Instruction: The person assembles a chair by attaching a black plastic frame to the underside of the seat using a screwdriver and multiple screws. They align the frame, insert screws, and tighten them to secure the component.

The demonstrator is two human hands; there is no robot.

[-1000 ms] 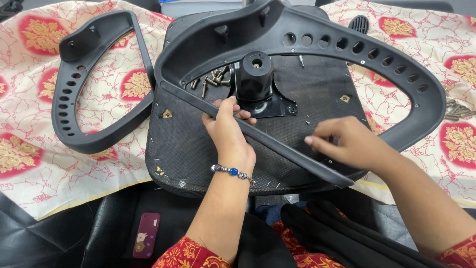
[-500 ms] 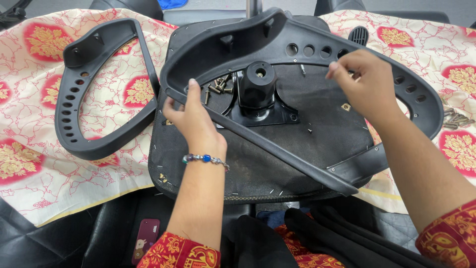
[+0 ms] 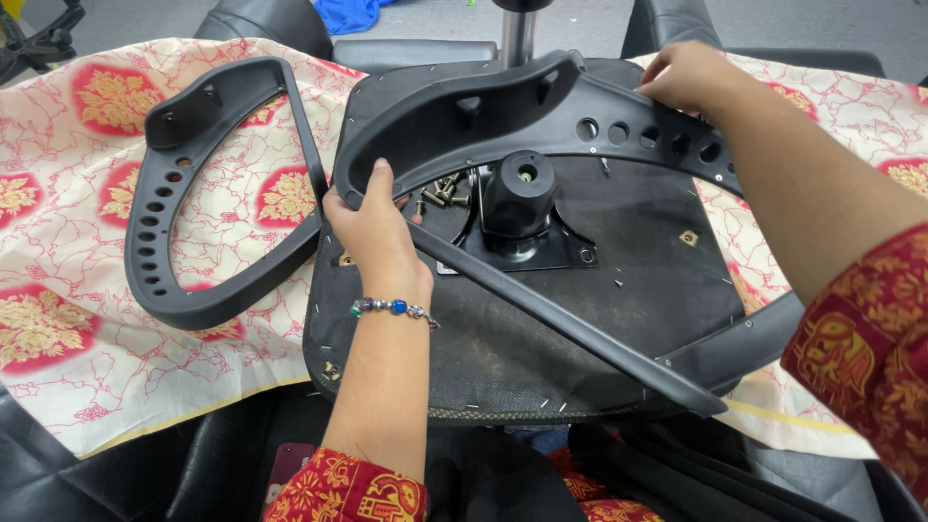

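The patterned cloth (image 3: 116,319) in cream and red covers whatever lies underneath, and on it, toward the far right, rests the upturned chair seat (image 3: 599,338), its black fabric underside facing me. The metal mounting plate (image 3: 527,246) with its short black socket sits at the seat's middle, and a small heap of loose screws (image 3: 447,189) lies just left of that plate.

Across the seat lies the black plastic armrest frame (image 3: 541,116) I am handling, a big loop whose curved bar runs along the seat's far edge and whose straight bar crosses diagonally to the near right corner. A second armrest frame (image 3: 184,242) of the same shape lies apart on the cloth, off the seat's left edge.

My left hand (image 3: 379,237) wraps over the loop's left bend, fingers curled round the bar and thumb up along it. A second ago this hand lay nearer the seat's middle; now it grips the bend itself. My right hand (image 3: 688,75) has travelled from the straight bar at the near side up to the far right of the curved bar, fingertips pinching its top edge beside the row of holes. With a hand on each end, I judge the frame is now held for shifting over the seat.

A beaded bracelet (image 3: 391,308) circles my left wrist.
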